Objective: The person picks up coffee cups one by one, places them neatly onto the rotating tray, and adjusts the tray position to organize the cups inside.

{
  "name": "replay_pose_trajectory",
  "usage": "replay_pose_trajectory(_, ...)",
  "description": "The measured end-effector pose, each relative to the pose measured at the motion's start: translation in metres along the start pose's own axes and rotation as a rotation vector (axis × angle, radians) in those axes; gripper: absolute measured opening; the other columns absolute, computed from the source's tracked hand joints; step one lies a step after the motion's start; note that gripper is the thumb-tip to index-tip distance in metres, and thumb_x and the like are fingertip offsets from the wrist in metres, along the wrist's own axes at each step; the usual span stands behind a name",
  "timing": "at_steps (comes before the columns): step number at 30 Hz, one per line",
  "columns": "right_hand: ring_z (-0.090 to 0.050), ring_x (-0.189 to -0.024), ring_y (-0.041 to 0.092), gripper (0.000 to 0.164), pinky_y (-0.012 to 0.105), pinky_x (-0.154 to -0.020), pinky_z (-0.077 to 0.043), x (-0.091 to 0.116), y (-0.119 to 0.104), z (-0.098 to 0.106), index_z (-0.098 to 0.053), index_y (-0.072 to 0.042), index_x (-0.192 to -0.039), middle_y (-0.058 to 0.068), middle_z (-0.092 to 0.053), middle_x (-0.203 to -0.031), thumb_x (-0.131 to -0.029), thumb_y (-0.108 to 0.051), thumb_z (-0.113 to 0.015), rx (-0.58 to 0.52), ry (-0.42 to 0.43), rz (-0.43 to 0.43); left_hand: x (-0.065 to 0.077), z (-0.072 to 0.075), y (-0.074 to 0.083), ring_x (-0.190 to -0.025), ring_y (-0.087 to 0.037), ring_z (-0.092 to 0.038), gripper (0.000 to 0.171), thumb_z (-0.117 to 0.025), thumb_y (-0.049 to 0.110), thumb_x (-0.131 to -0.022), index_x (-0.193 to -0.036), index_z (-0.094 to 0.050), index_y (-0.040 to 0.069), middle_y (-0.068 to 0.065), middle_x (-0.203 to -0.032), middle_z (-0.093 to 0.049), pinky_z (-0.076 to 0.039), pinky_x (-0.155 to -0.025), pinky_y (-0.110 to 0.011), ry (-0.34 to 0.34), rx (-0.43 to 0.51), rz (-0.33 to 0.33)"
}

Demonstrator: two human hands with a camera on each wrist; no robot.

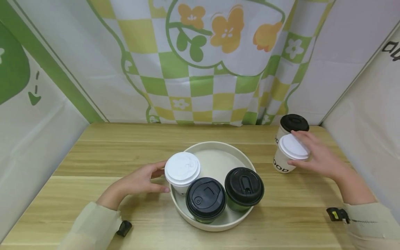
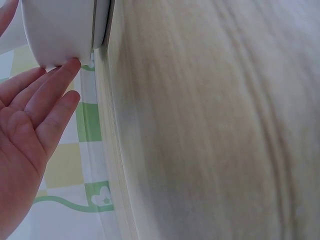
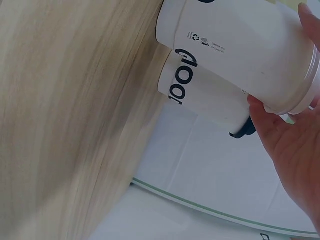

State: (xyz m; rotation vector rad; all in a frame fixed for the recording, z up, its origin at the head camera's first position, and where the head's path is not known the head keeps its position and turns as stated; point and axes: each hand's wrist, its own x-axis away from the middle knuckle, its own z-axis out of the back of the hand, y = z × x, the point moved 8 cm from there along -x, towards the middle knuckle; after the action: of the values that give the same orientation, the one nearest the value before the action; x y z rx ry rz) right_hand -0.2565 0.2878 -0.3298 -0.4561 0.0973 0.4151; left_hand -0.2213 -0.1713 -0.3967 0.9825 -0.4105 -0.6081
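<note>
At the right, my right hand grips a white-lidded paper cup by its lid, thumb on the near side and fingers across the far side. Just behind it stands a black-lidded paper cup, partly covered. On the left, my left hand reaches to the side of a round cream tray, its fingers extended and spread. In the left wrist view the fingertips meet a smooth pale wall. Closest to that hand in the tray is a cup with a white lid.
Two more cups with black lids, one at the front and one at the right, stand in the tray. A wooden table lies under everything. Patterned curtain cloth hangs behind, with pale panels at both sides.
</note>
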Motion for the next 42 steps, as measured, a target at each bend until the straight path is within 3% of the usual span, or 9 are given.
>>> replay_pose_trajectory(5,-0.042,-0.126,0.056,0.104,0.074,-0.095,-0.04,-0.001,0.003,-0.001,-0.026,-0.004,-0.156,0.03,-0.035,-0.15,-0.076,-0.029,-0.086,-0.027,-0.013,-0.007,-0.001,0.0,0.001,-0.136,-0.044,-0.048,0.087,-0.081,0.022,-0.084,-0.151,-0.033,-0.006,-0.025,-0.152,-0.042,-0.037,-0.115,-0.053,0.003,-0.004,0.01)
replay_pose_trajectory(16,-0.049,-0.116,0.049,0.098,0.061,-0.089,-0.045,-0.003,0.008,-0.005,-0.029,-0.002,-0.151,0.034,-0.041,-0.14,-0.076,-0.027,-0.087,-0.094,-0.061,-0.071,-0.001,-0.002,-0.003,-0.136,-0.043,-0.048,0.087,-0.081,0.022,-0.083,-0.151,-0.034,-0.005,-0.025,-0.151,-0.044,-0.037,-0.115,-0.053,0.009,0.0,0.015)
replay_pose_trajectory(30,-0.05,-0.116,0.045,0.094,0.055,-0.088,-0.045,-0.002,0.01,-0.004,-0.033,-0.004,-0.149,0.031,-0.046,-0.136,-0.075,-0.026,-0.088,-0.114,-0.056,-0.084,-0.002,-0.001,-0.002,-0.135,-0.041,-0.049,0.086,-0.081,0.022,-0.083,-0.151,-0.035,-0.004,-0.023,-0.151,-0.045,-0.039,-0.114,-0.051,0.018,-0.011,0.015)
replay_pose_trajectory(34,-0.051,-0.114,0.044,0.094,0.048,-0.087,-0.046,-0.001,0.01,-0.001,-0.033,-0.004,-0.149,0.03,-0.047,-0.135,-0.075,-0.026,-0.088,-0.116,-0.04,-0.084,-0.003,-0.001,-0.001,-0.135,-0.041,-0.05,0.086,-0.082,0.022,-0.082,-0.15,-0.036,-0.004,-0.024,-0.15,-0.046,-0.039,-0.114,-0.05,0.018,-0.016,0.015)
replay_pose_trajectory(42,-0.051,-0.114,0.046,0.096,0.054,-0.087,-0.045,0.004,0.003,0.007,-0.032,-0.008,-0.151,0.031,-0.046,-0.136,-0.075,-0.028,-0.088,-0.112,-0.003,-0.092,-0.004,0.001,-0.001,-0.136,-0.041,-0.049,0.085,-0.082,0.022,-0.082,-0.15,-0.037,-0.003,-0.022,-0.151,-0.046,-0.038,-0.115,-0.051,0.006,-0.01,0.016)
